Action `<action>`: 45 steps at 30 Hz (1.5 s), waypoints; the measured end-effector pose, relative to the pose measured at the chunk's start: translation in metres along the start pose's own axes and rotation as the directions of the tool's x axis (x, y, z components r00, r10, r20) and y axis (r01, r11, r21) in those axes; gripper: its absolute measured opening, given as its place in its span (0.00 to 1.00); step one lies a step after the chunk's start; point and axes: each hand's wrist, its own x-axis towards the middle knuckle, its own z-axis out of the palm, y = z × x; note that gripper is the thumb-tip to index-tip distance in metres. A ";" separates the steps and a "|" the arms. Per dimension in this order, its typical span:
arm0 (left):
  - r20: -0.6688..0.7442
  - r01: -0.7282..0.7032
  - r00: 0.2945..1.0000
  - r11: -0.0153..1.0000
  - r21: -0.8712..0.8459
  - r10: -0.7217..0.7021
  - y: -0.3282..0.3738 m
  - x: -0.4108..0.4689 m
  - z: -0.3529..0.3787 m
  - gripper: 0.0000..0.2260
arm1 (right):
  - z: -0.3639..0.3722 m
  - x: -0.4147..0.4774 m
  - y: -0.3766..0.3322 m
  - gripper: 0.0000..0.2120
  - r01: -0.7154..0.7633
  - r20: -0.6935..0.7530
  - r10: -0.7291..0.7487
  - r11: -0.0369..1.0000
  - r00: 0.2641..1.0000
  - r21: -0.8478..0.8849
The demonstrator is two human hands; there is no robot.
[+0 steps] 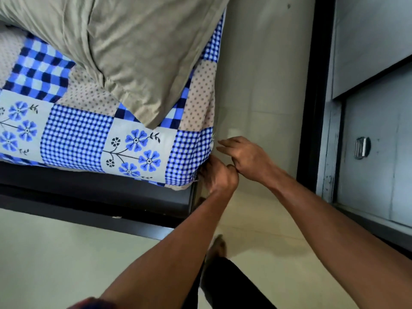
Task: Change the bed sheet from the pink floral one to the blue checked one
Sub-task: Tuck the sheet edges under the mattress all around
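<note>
Both your bare forearms reach forward and converge. Your left hand is knuckles-up, its fingers curled under with their tips hidden. Your right hand sits just beside and above it, fingers stretched nearly straight to the left, thumb against the left knuckles.

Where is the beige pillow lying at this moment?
In the head view the beige pillow lies at the upper left, on top of the blue checked sheet, reaching close to its right-hand edge.

Pillow on sheet, both hands at its corner, cabinet rightward.
</note>
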 end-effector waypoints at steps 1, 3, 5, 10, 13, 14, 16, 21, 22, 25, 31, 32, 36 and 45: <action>-0.015 0.017 1.000 1.000 -0.019 -0.018 0.000 0.003 0.002 0.38 | 0.000 0.008 0.002 0.27 0.041 0.001 -0.041 0.999 0.999 -0.005; -0.049 0.045 0.998 0.998 -0.052 -0.048 -0.001 0.008 0.003 0.36 | 0.000 0.026 0.004 0.25 0.131 0.040 -0.130 0.991 0.991 -0.029; -0.073 0.056 0.996 0.997 -0.054 -0.059 -0.002 0.011 0.006 0.36 | 0.002 0.044 0.005 0.24 0.192 0.062 -0.190 0.980 0.980 -0.042; -0.073 -0.084 0.994 0.996 0.016 0.085 -0.021 0.004 0.002 0.37 | -0.005 0.058 0.005 0.21 0.230 0.089 -0.224 0.972 0.970 -0.056; -0.108 -0.199 0.972 0.974 0.106 0.210 -0.029 -0.017 0.002 0.38 | -0.001 0.054 0.008 0.19 0.221 0.106 -0.217 0.975 0.970 -0.025; -0.109 -0.251 0.958 0.959 0.132 0.266 -0.029 -0.026 0.005 0.38 | 0.000 0.053 0.008 0.19 0.215 0.138 -0.211 0.976 0.968 -0.017; -0.100 -0.319 0.937 0.935 0.156 0.336 -0.029 -0.038 0.010 0.38 | 0.005 0.049 0.011 0.24 0.212 0.218 -0.198 0.976 0.956 -0.043; -0.177 -0.268 0.933 0.932 0.242 0.314 -0.023 -0.015 0.006 0.39 | 0.005 0.048 0.014 0.24 0.181 0.250 -0.153 0.979 0.956 -0.092; -0.175 -0.252 0.937 0.932 0.259 0.302 -0.020 -0.008 0.005 0.37 | 0.005 0.048 0.013 0.24 0.182 0.250 -0.151 0.978 0.956 -0.105; -0.125 -0.166 0.969 0.940 0.297 0.211 -0.007 0.002 0.008 0.36 | 0.008 0.046 0.010 0.24 0.203 0.222 -0.166 0.966 0.961 -0.159; -0.254 0.029 0.967 0.985 0.171 0.015 0.020 0.012 0.017 0.37 | 0.012 0.056 0.019 0.18 0.215 0.203 -0.175 0.956 0.964 -0.199; -0.267 0.045 0.964 0.987 0.155 -0.002 0.023 0.014 0.016 0.36 | 0.010 0.060 0.018 0.18 0.223 0.234 -0.172 0.951 0.957 -0.213; -0.279 0.102 0.956 0.994 0.036 -0.088 0.031 0.028 0.006 0.26 | -0.003 0.090 0.006 0.17 0.182 0.317 -0.112 0.963 0.942 -0.199; -0.203 0.103 0.974 0.995 0.015 -0.097 0.025 0.030 0.007 0.27 | -0.015 0.087 0.029 0.20 0.292 0.331 -0.282 0.956 0.901 0.020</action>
